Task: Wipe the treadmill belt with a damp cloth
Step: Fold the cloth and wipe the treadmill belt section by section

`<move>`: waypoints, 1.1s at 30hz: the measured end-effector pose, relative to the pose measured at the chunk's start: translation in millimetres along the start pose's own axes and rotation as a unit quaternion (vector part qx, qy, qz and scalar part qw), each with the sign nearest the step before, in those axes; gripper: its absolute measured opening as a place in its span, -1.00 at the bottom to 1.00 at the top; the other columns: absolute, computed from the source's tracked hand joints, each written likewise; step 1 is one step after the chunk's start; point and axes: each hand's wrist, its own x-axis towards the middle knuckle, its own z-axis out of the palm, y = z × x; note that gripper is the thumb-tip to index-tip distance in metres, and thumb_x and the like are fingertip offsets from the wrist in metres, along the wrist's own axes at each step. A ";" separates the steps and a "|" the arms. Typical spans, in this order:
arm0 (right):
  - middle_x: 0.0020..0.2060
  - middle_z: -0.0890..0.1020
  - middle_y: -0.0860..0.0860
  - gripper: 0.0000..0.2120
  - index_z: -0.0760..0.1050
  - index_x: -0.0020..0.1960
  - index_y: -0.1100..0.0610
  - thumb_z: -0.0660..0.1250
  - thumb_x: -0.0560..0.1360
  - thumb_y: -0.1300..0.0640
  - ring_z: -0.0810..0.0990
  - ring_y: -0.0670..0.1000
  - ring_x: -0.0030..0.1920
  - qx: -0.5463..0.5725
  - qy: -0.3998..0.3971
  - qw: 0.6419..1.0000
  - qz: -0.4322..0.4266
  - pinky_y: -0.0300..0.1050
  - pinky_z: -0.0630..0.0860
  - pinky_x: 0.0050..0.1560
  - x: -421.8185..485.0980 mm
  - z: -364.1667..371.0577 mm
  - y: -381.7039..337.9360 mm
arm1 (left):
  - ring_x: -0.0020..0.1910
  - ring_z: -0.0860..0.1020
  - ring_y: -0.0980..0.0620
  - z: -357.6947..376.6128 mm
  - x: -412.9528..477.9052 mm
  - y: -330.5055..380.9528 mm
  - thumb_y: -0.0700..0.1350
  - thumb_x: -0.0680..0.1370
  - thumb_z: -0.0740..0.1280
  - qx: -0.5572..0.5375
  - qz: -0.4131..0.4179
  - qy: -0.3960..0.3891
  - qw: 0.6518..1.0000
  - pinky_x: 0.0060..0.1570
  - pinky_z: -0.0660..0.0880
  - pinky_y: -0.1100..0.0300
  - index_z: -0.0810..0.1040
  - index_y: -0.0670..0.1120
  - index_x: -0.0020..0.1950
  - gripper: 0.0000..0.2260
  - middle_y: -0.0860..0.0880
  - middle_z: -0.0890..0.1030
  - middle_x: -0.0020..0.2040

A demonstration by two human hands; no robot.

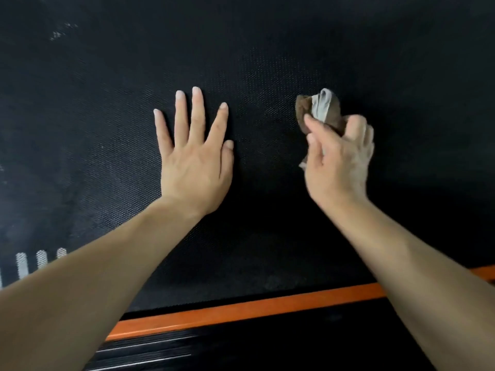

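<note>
The black textured treadmill belt [254, 54] fills most of the view. My left hand [194, 156] lies flat on it, palm down, fingers spread and pointing away from me. To its right, my right hand [338, 162] grips a bunched brown and grey cloth [320, 108]. The cloth sticks out past my fingertips, at or just above the belt surface. Part of the cloth is hidden inside my fist.
An orange strip [241, 309] runs along the near edge of the belt, with a black ribbed side rail [166, 349] below it. White dash markings [32, 262] show on the belt at the lower left. Pale dusty smudges [57, 34] sit at the far left.
</note>
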 end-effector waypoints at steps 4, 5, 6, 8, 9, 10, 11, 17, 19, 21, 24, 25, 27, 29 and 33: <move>0.00 0.49 0.15 -0.63 0.58 0.26 -0.11 0.32 0.48 0.11 0.43 0.21 -0.03 0.022 -0.074 0.979 -0.190 0.09 0.38 -0.07 -51.3 2.8 -20.9 | 0.66 -0.10 -0.22 2.6 -19.6 1.7 0.05 0.69 -0.04 0.005 0.016 -0.012 1.000 0.58 -0.20 -0.29 0.12 -0.03 0.66 -0.48 -0.17 -0.02 0.69; 0.00 0.50 0.15 -0.63 0.58 0.25 -0.12 0.34 0.47 0.11 0.44 0.20 -0.04 0.017 -0.095 0.965 -0.243 0.08 0.36 -0.09 -56.3 -0.5 -15.8 | 0.67 -0.11 -0.21 3.7 -26.2 2.8 0.06 0.69 -0.03 0.011 0.017 -0.014 1.000 0.58 -0.19 -0.29 0.11 -0.03 0.67 -0.47 -0.17 -0.02 0.69; 0.00 0.51 0.14 -0.63 0.59 0.25 -0.14 0.35 0.46 0.09 0.44 0.20 -0.05 0.009 -0.099 0.957 -0.272 0.08 0.35 -0.10 -53.4 -3.7 -7.5 | 0.67 -0.11 -0.21 4.9 -32.9 4.9 0.06 0.69 -0.03 0.017 0.015 -0.016 1.000 0.58 -0.19 -0.29 0.10 -0.02 0.67 -0.46 -0.16 -0.03 0.69; 0.00 0.51 0.15 -0.66 0.59 0.24 -0.15 0.33 0.49 0.07 0.46 0.23 -0.04 -0.005 -0.062 0.968 -0.241 0.08 0.36 -0.07 -37.7 -7.3 9.8 | 0.67 -0.11 -0.21 8.0 -42.6 10.6 0.06 0.69 -0.02 0.023 0.005 -0.015 1.000 0.58 -0.19 -0.30 0.08 -0.01 0.67 -0.46 -0.16 -0.03 0.69; 0.02 0.50 0.15 -0.67 0.58 0.25 -0.15 0.32 0.51 0.08 0.45 0.25 -0.01 -0.011 -0.039 0.982 -0.183 0.08 0.37 -0.03 -29.2 -7.4 16.2 | 0.67 -0.11 -0.21 9.2 -45.1 13.1 0.06 0.69 -0.02 0.022 -0.001 -0.012 1.000 0.58 -0.19 -0.30 0.08 -0.01 0.67 -0.46 -0.16 -0.02 0.69; 0.06 0.49 0.14 -0.66 0.57 0.27 -0.15 0.31 0.53 0.08 0.45 0.25 0.02 -0.011 -0.026 0.994 -0.107 0.08 0.36 0.02 -24.1 -7.8 19.3 | 0.67 -0.10 -0.21 9.7 -46.5 15.1 0.06 0.69 -0.03 0.019 -0.005 -0.011 1.000 0.58 -0.19 -0.29 0.08 -0.01 0.67 -0.46 -0.16 -0.02 0.69; 0.09 0.48 0.13 -0.66 0.56 0.29 -0.15 0.30 0.54 0.07 0.44 0.24 0.05 -0.008 -0.017 0.999 -0.043 0.08 0.36 0.04 -25.4 -7.8 16.8 | 0.67 -0.10 -0.21 9.9 -47.1 15.9 0.06 0.69 -0.03 0.017 -0.009 -0.010 1.000 0.58 -0.20 -0.28 0.08 -0.01 0.67 -0.47 -0.16 -0.02 0.69; 0.01 0.46 0.07 -0.59 0.51 0.31 -0.18 0.34 0.48 0.04 0.40 0.17 -0.05 0.021 -0.110 0.971 -0.210 0.06 0.32 -0.11 -101.6 -6.0 -26.4 | 0.67 -0.08 -0.19 7.3 -54.6 7.4 0.05 0.69 -0.03 0.017 0.014 -0.018 1.000 0.59 -0.17 -0.28 0.11 -0.02 0.67 -0.47 -0.14 0.00 0.69; 0.03 0.48 0.06 -0.59 0.52 0.28 -0.21 0.37 0.45 0.02 0.41 0.18 -0.04 0.016 -0.122 0.965 -0.231 0.06 0.32 -0.11 -93.0 -10.8 -10.5 | 0.67 -0.09 -0.20 6.2 -66.5 2.1 0.07 0.69 -0.04 0.030 0.012 -0.023 0.999 0.56 -0.18 -0.34 0.10 0.01 0.68 -0.47 -0.12 0.00 0.69; 0.02 0.50 0.09 -0.65 0.57 0.24 -0.18 0.35 0.46 0.01 0.43 0.21 -0.04 0.004 -0.086 0.976 -0.202 0.07 0.34 -0.10 -82.3 -15.6 12.9 | 0.66 -0.10 -0.22 6.2 -81.2 -3.7 0.11 0.70 -0.04 0.039 -0.004 -0.026 0.999 0.52 -0.21 -0.42 0.08 0.05 0.67 -0.47 -0.09 -0.01 0.70; 0.08 0.47 0.12 -0.68 0.56 0.27 -0.14 0.29 0.53 0.03 0.43 0.25 0.03 -0.003 -0.051 0.995 -0.085 0.17 0.40 -0.01 -82.3 -22.4 33.2 | 0.66 -0.11 -0.25 7.2 -95.4 -9.5 0.15 0.70 -0.02 0.047 -0.029 -0.029 0.998 0.47 -0.22 -0.49 0.08 0.08 0.67 -0.47 -0.09 -0.01 0.70; 0.07 0.46 0.13 -0.67 0.55 0.27 -0.14 0.29 0.53 0.05 0.43 0.25 0.02 -0.004 -0.046 0.997 -0.057 0.17 0.39 -0.02 -88.0 -22.3 27.4 | 0.66 -0.11 -0.26 6.8 -96.4 -9.9 0.15 0.70 -0.03 0.050 -0.032 -0.027 0.998 0.46 -0.22 -0.50 0.08 0.08 0.67 -0.47 -0.09 0.00 0.70; 0.01 0.46 0.12 -0.66 0.56 0.25 -0.14 0.30 0.49 0.05 0.42 0.23 -0.04 0.004 -0.060 0.994 -0.089 0.09 0.34 -0.10 -105.9 -17.3 2.3 | 0.66 -0.11 -0.22 4.0 -96.7 -10.5 0.12 0.70 -0.06 0.022 -0.039 -0.024 0.999 0.47 -0.25 -0.46 0.10 0.07 0.67 -0.49 -0.06 0.01 0.70; -0.01 0.46 0.08 -0.65 0.54 0.24 -0.18 0.29 0.48 0.05 0.38 0.18 -0.06 0.019 -0.114 0.971 -0.209 0.04 0.27 -0.13 -123.7 -10.9 -25.1 | 0.67 -0.11 -0.14 -1.0 -98.8 -15.4 0.09 0.71 -0.08 -0.040 -0.049 -0.017 0.998 0.52 -0.29 -0.36 0.14 0.03 0.66 -0.49 -0.03 0.05 0.69; 0.03 0.48 0.06 -0.63 0.53 0.27 -0.23 0.34 0.51 0.09 0.37 0.14 -0.03 0.026 -0.185 0.910 -0.371 0.02 0.25 -0.08 -107.6 -15.2 -8.2 | 0.67 -0.10 -0.05 -6.6 -111.0 -32.6 0.10 0.72 -0.09 -0.048 -0.004 -0.027 0.998 0.59 -0.27 -0.15 0.17 -0.02 0.66 -0.48 -0.02 0.05 0.69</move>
